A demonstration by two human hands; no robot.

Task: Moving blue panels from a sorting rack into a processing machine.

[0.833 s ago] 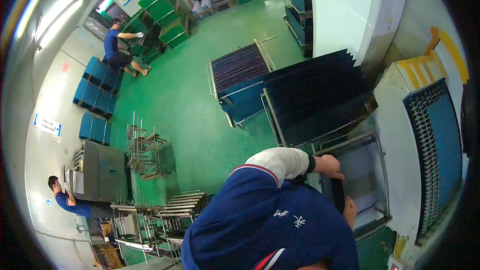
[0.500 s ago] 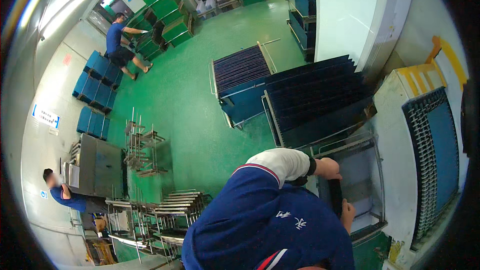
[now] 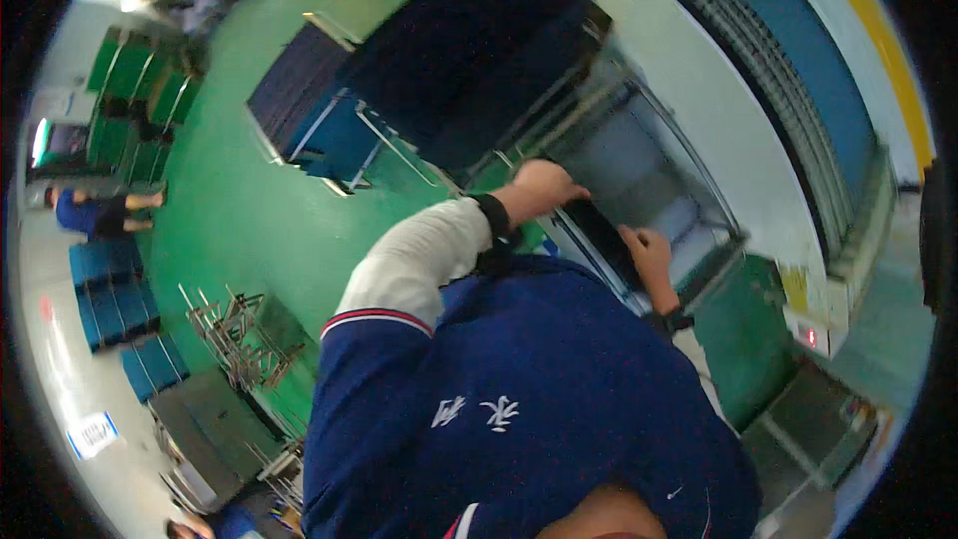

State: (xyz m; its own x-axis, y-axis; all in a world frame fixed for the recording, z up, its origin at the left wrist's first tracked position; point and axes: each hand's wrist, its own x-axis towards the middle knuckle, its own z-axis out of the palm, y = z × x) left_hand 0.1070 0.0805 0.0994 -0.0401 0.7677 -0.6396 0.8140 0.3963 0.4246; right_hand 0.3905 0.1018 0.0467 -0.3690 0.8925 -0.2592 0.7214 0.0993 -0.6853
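My left hand (image 3: 544, 188) closes on the upper end of a flat black strip-like piece (image 3: 604, 237). At its other end my right hand (image 3: 651, 258) is closed, with the thumb side against it. The piece lies slanted along the near side of a metal-framed rack (image 3: 689, 140). Light grey surfaces show inside that rack. Whether the black piece is loose or part of the rack I cannot tell. Dark bands circle both my wrists, and my left forearm wears a white sleeve.
Racks of dark panels (image 3: 469, 60) stand beyond my left hand. A white machine (image 3: 738, 100) with a slotted dark opening rises on the right. At left are metal stands (image 3: 239, 334), blue crates (image 3: 110, 279), green crates (image 3: 150, 110) and a person (image 3: 100, 210) in blue.
My view has turned and shifted, so the racks and machine sit farther up and left. Both hands stay at the black piece, and more of my right forearm shows.
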